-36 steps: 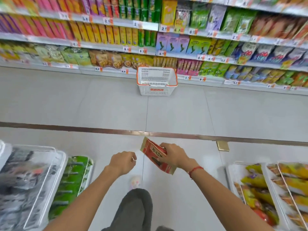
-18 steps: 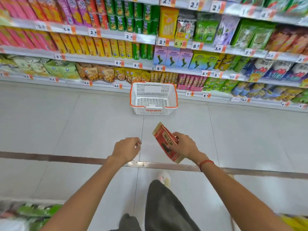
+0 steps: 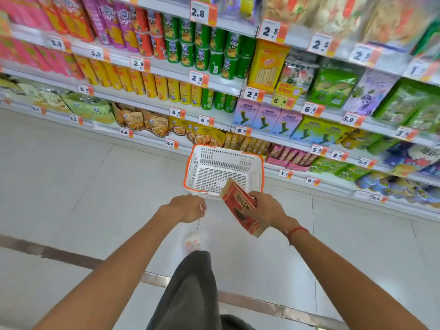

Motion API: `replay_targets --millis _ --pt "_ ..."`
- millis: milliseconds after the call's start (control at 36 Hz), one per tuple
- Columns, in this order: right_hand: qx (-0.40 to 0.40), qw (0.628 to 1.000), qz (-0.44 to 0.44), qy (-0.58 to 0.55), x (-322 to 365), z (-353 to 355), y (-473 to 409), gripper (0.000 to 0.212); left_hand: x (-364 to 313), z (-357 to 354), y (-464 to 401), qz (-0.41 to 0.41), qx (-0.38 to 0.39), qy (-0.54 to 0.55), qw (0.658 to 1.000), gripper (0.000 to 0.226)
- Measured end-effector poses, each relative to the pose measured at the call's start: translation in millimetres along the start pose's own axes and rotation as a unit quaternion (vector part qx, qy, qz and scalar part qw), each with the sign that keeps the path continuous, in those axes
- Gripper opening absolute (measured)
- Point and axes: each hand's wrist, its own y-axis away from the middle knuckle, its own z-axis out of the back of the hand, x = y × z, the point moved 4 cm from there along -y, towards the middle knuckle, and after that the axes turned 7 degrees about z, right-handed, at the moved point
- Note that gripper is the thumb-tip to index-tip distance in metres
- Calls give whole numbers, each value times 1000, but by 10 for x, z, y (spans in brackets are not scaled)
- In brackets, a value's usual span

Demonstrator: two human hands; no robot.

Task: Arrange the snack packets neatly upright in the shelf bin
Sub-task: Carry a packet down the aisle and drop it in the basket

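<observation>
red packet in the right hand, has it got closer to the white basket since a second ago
Yes. The red packet now overlaps the white basket's near rim; earlier it was well short of it.

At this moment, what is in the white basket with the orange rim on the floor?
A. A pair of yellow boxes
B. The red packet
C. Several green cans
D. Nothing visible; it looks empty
D: the basket shows only its bare slotted bottom and walls, while the red packet sits gripped in the right hand in front of its near rim; the left hand holds nothing.
</observation>
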Motion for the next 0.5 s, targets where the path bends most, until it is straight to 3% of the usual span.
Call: replay_targets --millis 167,278,500 --pt "1 1000 -6 4 -87 467 -1004 39 9 631 -902 -9 -9 2 1000 30" --pt "6 1000 -18 -8 -220 664 -1563 41 35 935 -1348 1 -67 1 998 29" --pt "48 998 -33 3 -706 446 -2667 41 350 845 -2388 45 -132 44 989 29"
